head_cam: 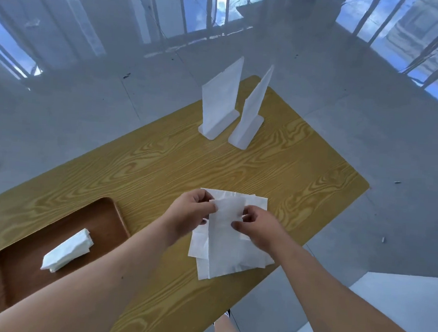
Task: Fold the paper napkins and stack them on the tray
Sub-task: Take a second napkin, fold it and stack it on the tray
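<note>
Where the loose napkin pile [232, 257] lies, left hand [191, 210] and right hand [260, 228] each pinch one napkin [226, 218]. Folded napkins [68, 251] on tray [105, 217], near left.

place: bare indoor room, maybe balcony-side | floor [349, 71]: glossy grey tiles mirroring sky and railing bars [198, 6] | furniture: one wood-grain table [161, 161] | white card stands [219, 106]

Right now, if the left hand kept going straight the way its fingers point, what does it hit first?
The left hand points right, pinching the napkin it folds. Straight on, it would likely meet the right hand gripping the opposite edge; depth is hard to judge from one view.
</note>
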`<action>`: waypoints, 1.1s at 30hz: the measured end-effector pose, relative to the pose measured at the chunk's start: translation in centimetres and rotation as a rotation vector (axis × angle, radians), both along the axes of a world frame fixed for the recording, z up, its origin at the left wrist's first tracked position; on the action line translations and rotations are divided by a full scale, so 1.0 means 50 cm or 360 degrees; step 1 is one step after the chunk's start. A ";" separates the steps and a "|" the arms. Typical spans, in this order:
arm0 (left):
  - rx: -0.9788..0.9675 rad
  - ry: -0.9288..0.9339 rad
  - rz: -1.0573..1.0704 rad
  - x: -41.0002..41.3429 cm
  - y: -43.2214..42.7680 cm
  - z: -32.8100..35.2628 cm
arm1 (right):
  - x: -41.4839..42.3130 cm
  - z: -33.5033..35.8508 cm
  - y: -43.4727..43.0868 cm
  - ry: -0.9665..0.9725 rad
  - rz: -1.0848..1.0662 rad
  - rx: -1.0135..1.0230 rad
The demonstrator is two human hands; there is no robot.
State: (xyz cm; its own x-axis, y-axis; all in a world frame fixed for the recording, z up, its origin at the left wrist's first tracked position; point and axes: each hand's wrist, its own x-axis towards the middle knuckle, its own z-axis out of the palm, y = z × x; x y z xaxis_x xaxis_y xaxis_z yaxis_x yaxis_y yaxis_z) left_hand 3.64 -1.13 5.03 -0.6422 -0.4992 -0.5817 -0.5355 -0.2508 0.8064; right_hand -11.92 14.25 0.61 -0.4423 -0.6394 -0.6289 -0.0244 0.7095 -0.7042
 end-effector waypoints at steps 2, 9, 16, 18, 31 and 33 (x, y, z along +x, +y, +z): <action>0.0041 0.0052 0.0112 0.034 -0.024 0.012 | 0.026 0.019 -0.033 -0.0057 0.0048 -0.0077; -0.0012 -0.0017 0.0531 0.185 -0.107 0.043 | 0.119 0.154 -0.171 -0.0620 0.0042 -0.0390; 0.0212 0.0022 0.0528 0.356 -0.139 0.081 | 0.227 0.228 -0.290 -0.1004 0.0052 -0.0434; 0.0266 0.0074 0.0500 0.387 -0.144 0.086 | 0.264 0.233 -0.314 -0.1033 0.0078 -0.0416; 0.0330 0.0271 0.0876 0.521 -0.172 0.080 | 0.399 0.189 -0.385 -0.0655 0.0282 -0.0330; 0.0363 0.0342 0.0934 0.528 -0.175 0.083 | 0.403 0.181 -0.385 -0.0441 0.0285 -0.0318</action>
